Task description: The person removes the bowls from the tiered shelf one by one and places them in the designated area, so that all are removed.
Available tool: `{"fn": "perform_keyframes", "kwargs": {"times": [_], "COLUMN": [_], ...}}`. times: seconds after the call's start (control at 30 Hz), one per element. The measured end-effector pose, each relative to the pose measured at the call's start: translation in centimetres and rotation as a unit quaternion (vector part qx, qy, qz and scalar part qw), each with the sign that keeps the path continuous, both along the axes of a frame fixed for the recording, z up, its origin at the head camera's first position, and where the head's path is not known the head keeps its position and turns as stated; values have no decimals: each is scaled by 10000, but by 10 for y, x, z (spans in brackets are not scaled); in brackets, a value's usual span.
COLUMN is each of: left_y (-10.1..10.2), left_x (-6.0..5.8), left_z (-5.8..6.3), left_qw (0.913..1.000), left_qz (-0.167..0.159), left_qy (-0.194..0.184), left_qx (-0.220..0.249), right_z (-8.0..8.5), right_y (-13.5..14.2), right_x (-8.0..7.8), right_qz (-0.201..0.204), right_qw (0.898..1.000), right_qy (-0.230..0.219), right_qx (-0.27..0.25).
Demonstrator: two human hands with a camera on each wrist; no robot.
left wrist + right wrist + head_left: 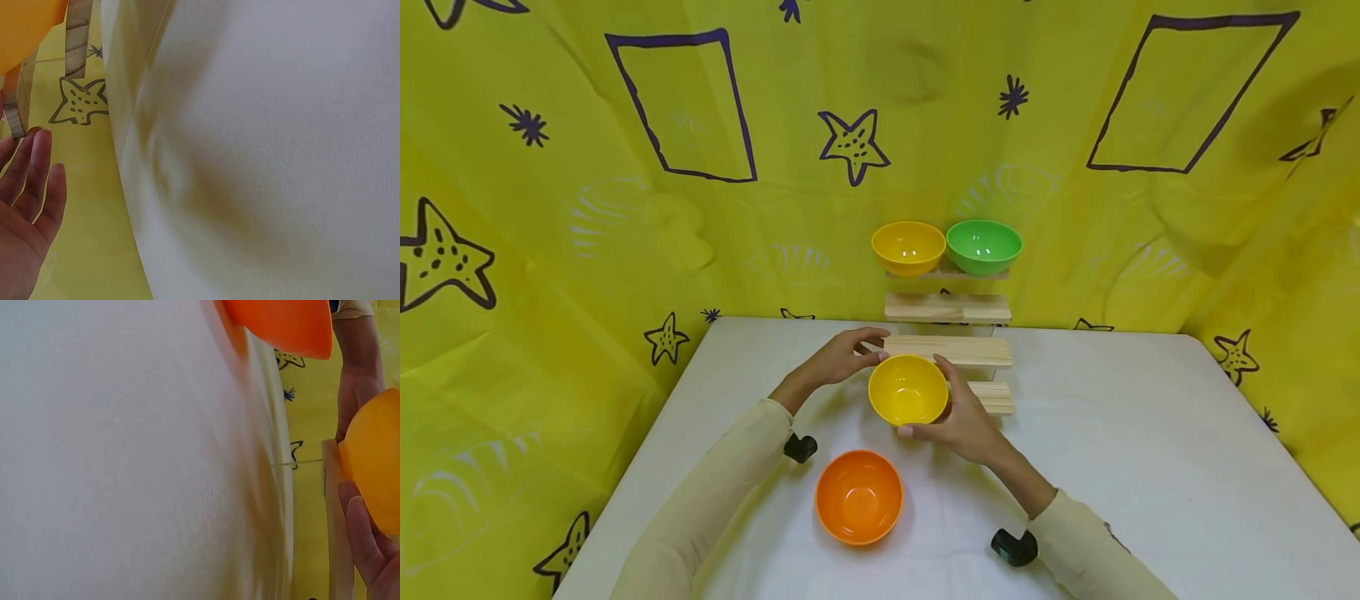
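A yellow bowl (908, 390) is held in front of the lower steps of a wooden stepped rack (947, 350). My right hand (966, 423) grips its right side, thumb at the near rim and fingers at the far side. On the bowl's other side, my left hand (842, 357) has its thumb by the rim and its fingers at the left end of a step. Loosely extended fingers of the left hand (28, 212) show in the left wrist view. The right wrist view has the yellow bowl (375, 462) close to a wooden slat (337, 531).
Another yellow bowl (908, 248) and a green bowl (984, 247) stand side by side on the rack's top step. Nearer me, an orange bowl (859, 498) sits on the white table (1120, 467). A yellow patterned curtain (925, 100) hangs behind.
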State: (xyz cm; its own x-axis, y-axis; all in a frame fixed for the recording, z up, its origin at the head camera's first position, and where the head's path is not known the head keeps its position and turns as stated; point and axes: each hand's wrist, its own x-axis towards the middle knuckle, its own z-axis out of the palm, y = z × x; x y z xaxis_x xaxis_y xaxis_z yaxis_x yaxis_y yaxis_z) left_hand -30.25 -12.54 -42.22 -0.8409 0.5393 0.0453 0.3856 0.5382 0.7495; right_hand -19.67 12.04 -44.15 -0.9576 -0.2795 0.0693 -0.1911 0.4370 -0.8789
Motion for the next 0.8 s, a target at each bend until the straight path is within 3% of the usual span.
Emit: {"fn": "perform_keyframes", "kwargs": {"times": [0.8], "left_y": [0], "left_x": [-1], "left_z": [0], "left_qw": [10000], "left_qz": [18], "left_qy": [-1], "left_qx": [-34], "right_z": [-3], "right_y": [-7], "right_x": [-2], "right_qz": [-53], "right_qw": [9999], "right_qy": [55], "right_qx": [108]}}
